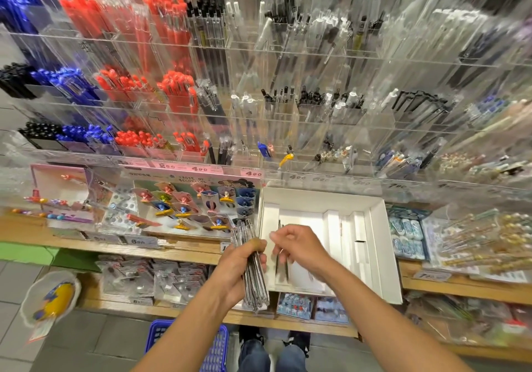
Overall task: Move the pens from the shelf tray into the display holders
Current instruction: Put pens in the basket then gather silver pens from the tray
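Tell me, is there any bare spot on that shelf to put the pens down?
Mostly inside the white tray: its floor right of the right hand lies bare. The left hand grips a pen bundle. Packaged goods crowd the shelf on both sides.

Bundle of clear-barrelled pens upright, slightly tilted, just left of white shelf tray; two dark pens lying lengthwise inside tray; clear acrylic display holders tiered above, mostly stocked

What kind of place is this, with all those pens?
Most likely a stationery shop: clear display holders packed with pens cover the wall, handwritten price tags line the shelf edge, and a blue shopping basket sits on the floor.
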